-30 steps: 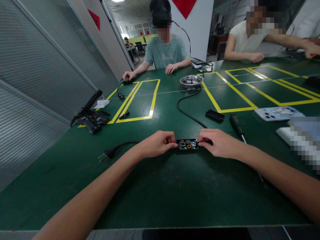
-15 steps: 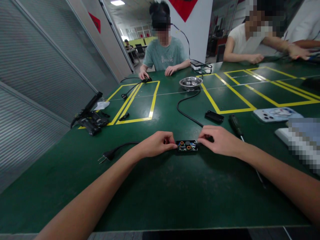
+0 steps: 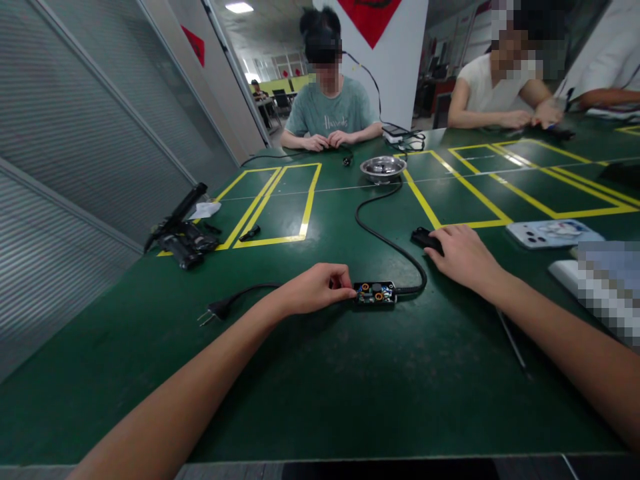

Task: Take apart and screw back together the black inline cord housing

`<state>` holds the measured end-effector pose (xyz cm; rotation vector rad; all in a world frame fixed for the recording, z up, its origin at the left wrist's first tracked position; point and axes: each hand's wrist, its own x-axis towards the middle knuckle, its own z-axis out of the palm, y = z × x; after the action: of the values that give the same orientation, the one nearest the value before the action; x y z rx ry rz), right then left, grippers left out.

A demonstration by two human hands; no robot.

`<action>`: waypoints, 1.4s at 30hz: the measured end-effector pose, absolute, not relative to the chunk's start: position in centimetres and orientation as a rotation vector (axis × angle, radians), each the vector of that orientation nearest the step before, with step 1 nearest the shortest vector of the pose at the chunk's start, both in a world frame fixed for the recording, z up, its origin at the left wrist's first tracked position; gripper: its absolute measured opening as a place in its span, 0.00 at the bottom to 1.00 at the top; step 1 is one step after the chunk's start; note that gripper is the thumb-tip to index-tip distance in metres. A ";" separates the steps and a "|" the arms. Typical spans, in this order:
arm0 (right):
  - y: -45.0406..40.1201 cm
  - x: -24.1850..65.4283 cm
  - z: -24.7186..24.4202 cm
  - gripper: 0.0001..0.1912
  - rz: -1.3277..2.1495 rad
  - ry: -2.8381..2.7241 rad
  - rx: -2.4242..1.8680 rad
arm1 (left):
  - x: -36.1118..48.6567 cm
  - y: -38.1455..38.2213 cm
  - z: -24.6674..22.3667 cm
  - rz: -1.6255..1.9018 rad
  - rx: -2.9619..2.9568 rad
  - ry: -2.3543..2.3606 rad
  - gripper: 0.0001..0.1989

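Note:
A small black case with an exposed circuit board (image 3: 375, 293) lies open side up on the table. My left hand (image 3: 323, 287) is closed in a pinch at the case's left end, on the power cord (image 3: 250, 288) where it enters. That cord runs left to a two-pin plug (image 3: 219, 311). From the case's right end a thicker black cable (image 3: 387, 243) curves away toward a metal bowl. My right hand (image 3: 463, 253) has its fingers closed round a black plastic cover (image 3: 424, 239), right of the cable. Under my right forearm, a screwdriver (image 3: 515, 345) shows only its shaft.
The metal bowl (image 3: 383, 169) holds small parts. A phone (image 3: 554, 235) and a white object (image 3: 590, 297) lie at the right. Black bagged parts (image 3: 185, 240) and a short black piece (image 3: 250, 233) sit at the left. Two people (image 3: 330, 110) work across the green table (image 3: 320, 393).
My right hand has let go of the cable at the case's right end and moved up and right onto the black cover. My left hand stays at the case.

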<state>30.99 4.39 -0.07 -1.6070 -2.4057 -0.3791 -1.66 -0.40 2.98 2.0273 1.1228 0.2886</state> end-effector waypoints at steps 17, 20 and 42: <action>2.7 29.7 2.5 0.26 -0.033 -1.736 -1.482 | -1.6 -0.4 3.0 0.267 2.011 1.125 0.13; 2.4 29.3 2.7 0.27 0.083 -1.626 -1.360 | -1.6 -0.4 3.0 0.262 2.004 1.126 0.12; -1.6 26.2 3.4 0.24 0.538 -2.185 -0.881 | -1.6 -0.3 2.8 0.258 2.009 1.126 0.14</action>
<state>26.24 -1.56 3.42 -0.8813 -2.1846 0.5382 -1.65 -0.29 2.77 2.0091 1.1265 0.2583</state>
